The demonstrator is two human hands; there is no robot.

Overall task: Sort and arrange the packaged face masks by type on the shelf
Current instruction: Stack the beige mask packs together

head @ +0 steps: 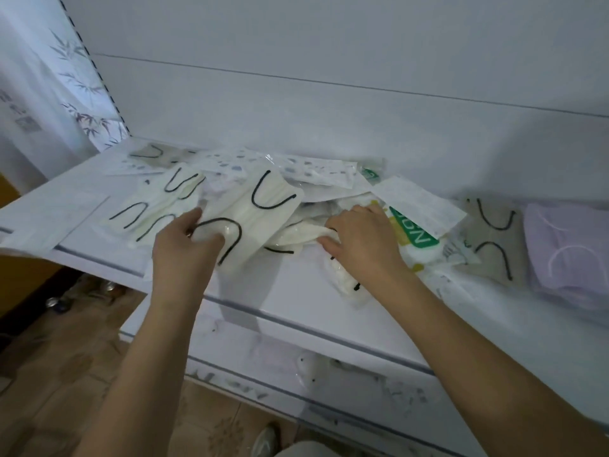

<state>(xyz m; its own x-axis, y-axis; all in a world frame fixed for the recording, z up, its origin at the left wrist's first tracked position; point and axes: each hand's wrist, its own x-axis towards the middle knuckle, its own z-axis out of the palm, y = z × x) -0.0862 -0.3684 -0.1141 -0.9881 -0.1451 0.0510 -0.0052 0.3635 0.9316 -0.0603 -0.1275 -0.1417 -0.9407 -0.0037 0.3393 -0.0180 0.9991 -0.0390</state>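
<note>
A loose heap of packaged face masks lies on the white shelf (296, 308). My left hand (184, 245) pinches the near edge of a cream mask packet with black ear loops (260, 209). My right hand (359, 242) grips another cream packet with black loops (303, 235) in the middle of the heap. Two similar cream packets (155, 209) lie to the left. A green-and-white labelled packet (415, 239) sits right of my right hand. Further right lie a grey packet with black loops (494, 239) and a lilac packet (566, 255).
Flat printed packets (316, 173) lie at the back against the shelf's rear panel. A lower shelf (329, 374) juts out under the front edge, with a small packet on it. A wooden floor and a shoe show at the bottom left.
</note>
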